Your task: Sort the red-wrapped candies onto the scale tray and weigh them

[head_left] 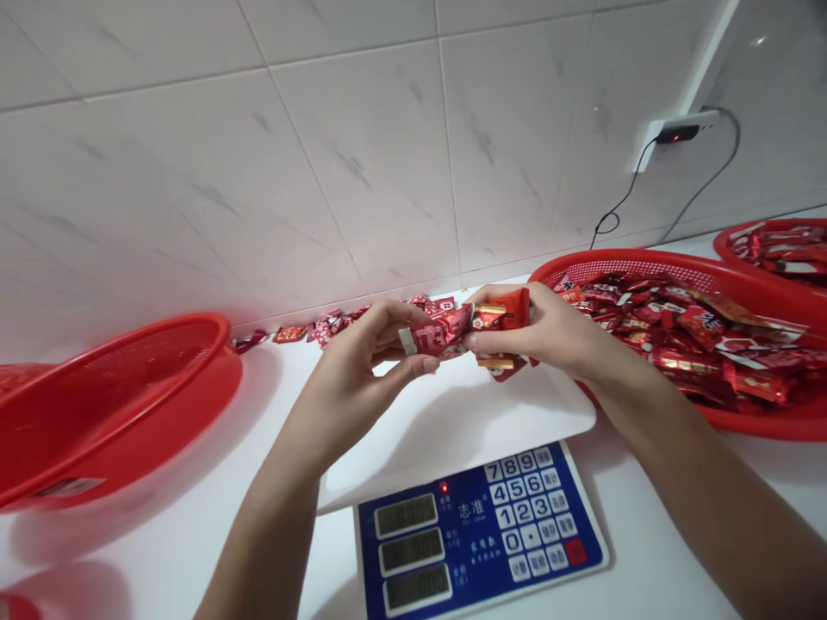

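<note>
Both hands meet above the white pan [413,448] of a digital scale [471,534]. Between the thumb and fingers of my left hand [371,353] is a red wrapped candy [432,337] with a pale end. My right hand [549,327] is closed round several red and gold wrapped candies [491,319], some sticking out below the fingers. The candies in the two hands touch or overlap. The scale has a blue panel with number keys, three displays and a lit red light; the digits are too dim to read.
On the right a red basket [646,260] is heaped with wrapped candies, with another filled basket [730,245] behind it. Red baskets [220,362] stand at left. Loose candies [329,325] lie along the tiled wall. A plug with a cable [677,134] is in the wall socket.
</note>
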`<state>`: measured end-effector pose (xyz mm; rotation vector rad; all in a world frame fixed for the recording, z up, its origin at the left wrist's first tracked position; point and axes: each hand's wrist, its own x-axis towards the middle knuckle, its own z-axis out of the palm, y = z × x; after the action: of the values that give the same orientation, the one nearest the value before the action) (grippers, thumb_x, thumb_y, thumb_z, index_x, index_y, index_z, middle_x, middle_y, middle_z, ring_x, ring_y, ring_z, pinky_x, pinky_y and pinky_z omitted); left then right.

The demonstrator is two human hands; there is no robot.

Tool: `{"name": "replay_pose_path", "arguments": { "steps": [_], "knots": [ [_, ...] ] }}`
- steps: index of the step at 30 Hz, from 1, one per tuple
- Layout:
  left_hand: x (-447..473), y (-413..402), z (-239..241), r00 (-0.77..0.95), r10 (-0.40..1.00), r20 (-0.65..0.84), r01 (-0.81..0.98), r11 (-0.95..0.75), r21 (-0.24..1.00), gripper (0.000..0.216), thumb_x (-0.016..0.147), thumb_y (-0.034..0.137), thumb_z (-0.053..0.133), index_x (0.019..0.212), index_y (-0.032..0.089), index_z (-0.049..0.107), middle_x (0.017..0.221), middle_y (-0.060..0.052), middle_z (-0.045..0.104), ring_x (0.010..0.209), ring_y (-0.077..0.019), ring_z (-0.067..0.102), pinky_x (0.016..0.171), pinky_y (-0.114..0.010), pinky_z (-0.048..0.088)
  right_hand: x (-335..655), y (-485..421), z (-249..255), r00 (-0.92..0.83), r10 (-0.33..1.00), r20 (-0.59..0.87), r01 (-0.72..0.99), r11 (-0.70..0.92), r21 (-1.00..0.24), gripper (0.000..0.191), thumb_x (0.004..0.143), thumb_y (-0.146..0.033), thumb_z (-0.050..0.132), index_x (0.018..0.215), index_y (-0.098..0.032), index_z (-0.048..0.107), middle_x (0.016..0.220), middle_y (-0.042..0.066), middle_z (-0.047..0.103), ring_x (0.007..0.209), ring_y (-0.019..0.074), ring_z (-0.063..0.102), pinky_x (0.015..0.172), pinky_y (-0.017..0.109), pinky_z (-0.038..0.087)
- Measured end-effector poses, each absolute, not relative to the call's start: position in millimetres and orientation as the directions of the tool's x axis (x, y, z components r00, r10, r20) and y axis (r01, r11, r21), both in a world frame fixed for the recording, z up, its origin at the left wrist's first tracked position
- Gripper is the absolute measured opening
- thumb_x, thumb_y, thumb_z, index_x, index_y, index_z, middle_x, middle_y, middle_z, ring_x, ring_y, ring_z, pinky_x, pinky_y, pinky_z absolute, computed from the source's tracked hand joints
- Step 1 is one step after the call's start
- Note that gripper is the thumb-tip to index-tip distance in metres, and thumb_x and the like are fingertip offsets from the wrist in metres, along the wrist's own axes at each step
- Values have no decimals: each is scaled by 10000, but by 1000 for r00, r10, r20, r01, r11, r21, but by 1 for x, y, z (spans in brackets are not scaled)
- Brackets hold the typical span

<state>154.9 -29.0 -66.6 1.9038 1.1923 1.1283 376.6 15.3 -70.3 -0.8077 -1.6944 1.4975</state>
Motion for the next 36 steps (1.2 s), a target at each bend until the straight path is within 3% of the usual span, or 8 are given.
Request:
{"name": "replay_pose_path", "arguments": {
  "steps": [6, 11, 14, 19, 27, 31, 33, 36],
  "knots": [
    [153, -30, -64, 145, 839, 525, 453, -528, 718, 108, 882, 217, 727, 960, 255, 662, 1039, -1, 760, 1023, -203, 727, 923, -339, 601, 377, 19, -70, -506, 857, 97, -81, 64, -995, 254, 677, -212, 876, 852, -189, 694, 637, -22, 611, 579, 119, 552, 544, 247, 513],
    [157, -32, -65, 190, 536, 822, 705, -657, 265, 187, 897, 49, 646, 853, 230, 635, 1112, -25, 742, 1038, -201, 708, 899, -355, 575, 380, 31, -76, -530, 848, 23, -188, -91, -978, 307, 596, -214, 936, 853, -154, 780, 772, 41, 734, 697, 160, 675, 624, 260, 551],
    [157, -30, -66, 392, 435, 811, 732, -681, 11, 251, 882, -33, 596, 820, 209, 617, 1122, -37, 729, 1006, -187, 693, 832, -316, 572, 379, 34, -80, -603, 797, 29, -220, -131, -967, 294, 614, -219, 936, 865, -151, 799, 813, 56, 766, 731, 170, 705, 632, 252, 560],
    [152, -23, -68, 482, 413, 773, 727, -681, -89, 303, 853, -93, 541, 851, 200, 619, 1119, -62, 695, 985, -196, 669, 798, -320, 565, 380, 33, -78, -578, 816, -2, -229, -164, -960, 227, 604, -190, 945, 772, -144, 800, 734, 44, 755, 658, 143, 686, 625, 229, 562],
    [149, -26, -66, 430, 650, 626, 590, -727, 350, 258, 861, 72, 703, 1018, 273, 662, 1247, -44, 610, 1171, -228, 629, 979, -362, 570, 380, 27, -73, -490, 866, 100, -254, -32, -967, 124, 679, -148, 884, 767, -179, 801, 744, 8, 759, 657, 115, 686, 598, 187, 560],
    [154, -27, -65, 351, 810, 470, 351, -579, 736, 326, 837, 291, 800, 1100, 246, 611, 1025, -30, 662, 925, -189, 696, 810, -296, 636, 378, 25, -73, -403, 911, 86, -193, 7, -981, 153, 650, -170, 888, 733, -158, 761, 630, 3, 705, 539, 127, 641, 465, 208, 538],
    [158, -27, -67, 248, 849, 467, 286, -525, 802, 94, 927, 248, 680, 955, 216, 596, 878, -3, 654, 773, -134, 692, 691, -223, 625, 377, 25, -74, -398, 914, 79, -152, 19, -988, 178, 655, -206, 889, 748, -154, 745, 636, 11, 700, 534, 138, 640, 449, 227, 550],
    [161, -24, -69, 187, 871, 454, 228, -488, 842, 160, 909, 155, 661, 925, 229, 520, 807, 40, 657, 664, -95, 683, 618, -174, 605, 376, 26, -75, -403, 912, 81, -98, 45, -994, 203, 671, -230, 882, 758, -153, 716, 659, 16, 695, 556, 142, 642, 448, 242, 572]
  ]
}}
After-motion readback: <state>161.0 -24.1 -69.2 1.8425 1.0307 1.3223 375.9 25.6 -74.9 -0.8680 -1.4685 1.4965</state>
